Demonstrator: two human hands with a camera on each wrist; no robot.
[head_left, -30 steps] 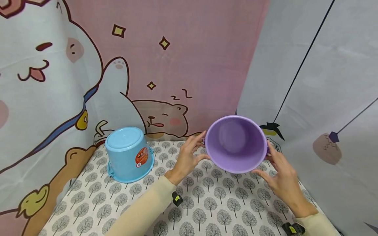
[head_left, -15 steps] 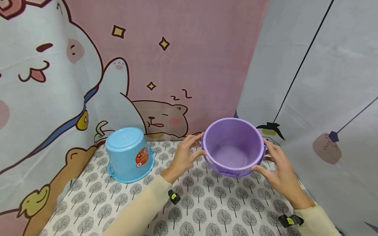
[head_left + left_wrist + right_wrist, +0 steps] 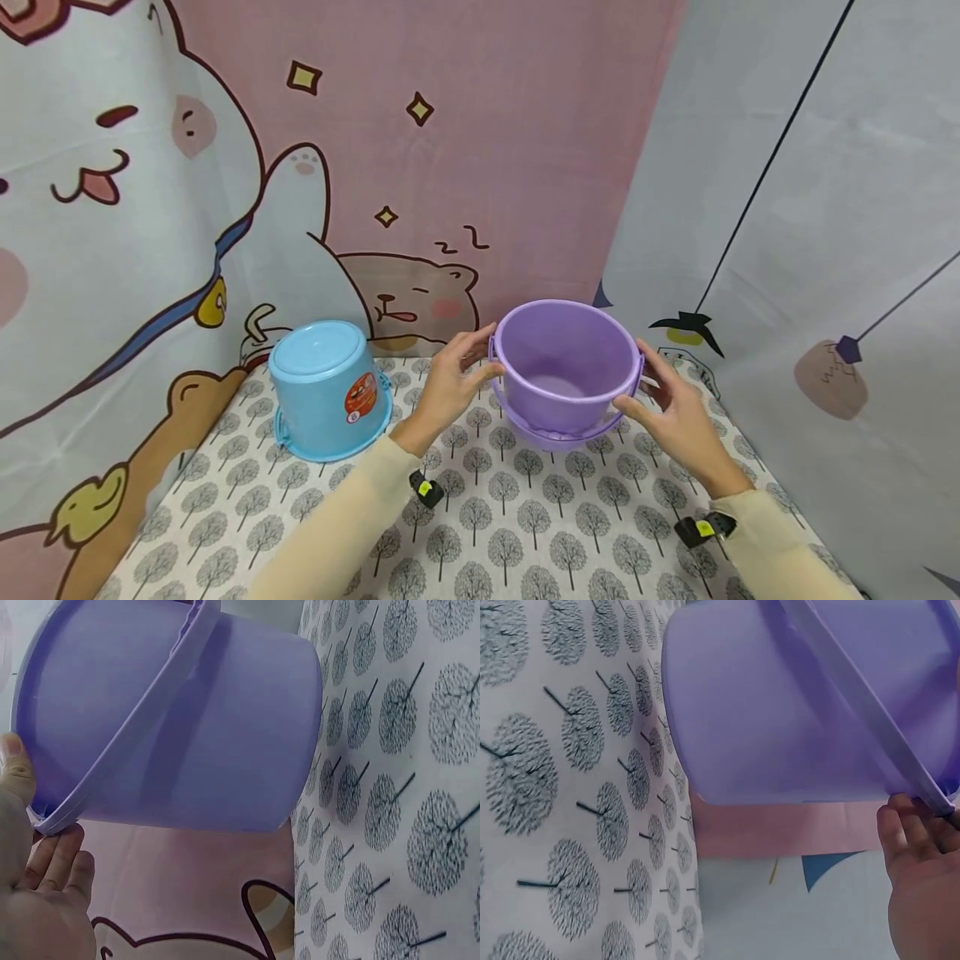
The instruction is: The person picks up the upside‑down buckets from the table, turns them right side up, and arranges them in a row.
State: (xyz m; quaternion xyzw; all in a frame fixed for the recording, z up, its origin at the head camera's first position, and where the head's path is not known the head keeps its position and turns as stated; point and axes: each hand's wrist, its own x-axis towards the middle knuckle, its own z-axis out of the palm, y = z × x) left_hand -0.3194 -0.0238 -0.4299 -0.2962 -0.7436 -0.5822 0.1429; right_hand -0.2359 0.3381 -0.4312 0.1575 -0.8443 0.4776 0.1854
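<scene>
A purple bucket (image 3: pixel 558 358), mouth up and tipped slightly toward me, is held between both hands in the head view. My left hand (image 3: pixel 448 385) grips its rim at the left handle joint, thumb on the near side and fingers behind. On the opposite side my right hand (image 3: pixel 675 417) pinches the rim the same way. The bucket's handle (image 3: pixel 142 712) hangs down across its front in the left wrist view. From the right wrist, the purple wall (image 3: pixel 780 705) shows close over the cloth, and the right fingers (image 3: pixel 911 825) curl beneath the rim.
A light blue bucket (image 3: pixel 318 396) with a red sticker stands upside down on the left of the table. The tree-print tablecloth (image 3: pixel 480 533) covers the tabletop. Behind it hangs a pink and white cartoon curtain (image 3: pixel 525 167), with a grey one (image 3: pixel 825 208) to the right.
The purple bucket has turned from mouth facing me to nearly upright, and has moved left and lower. Both hands have moved along with it. The blue bucket has stayed put.
</scene>
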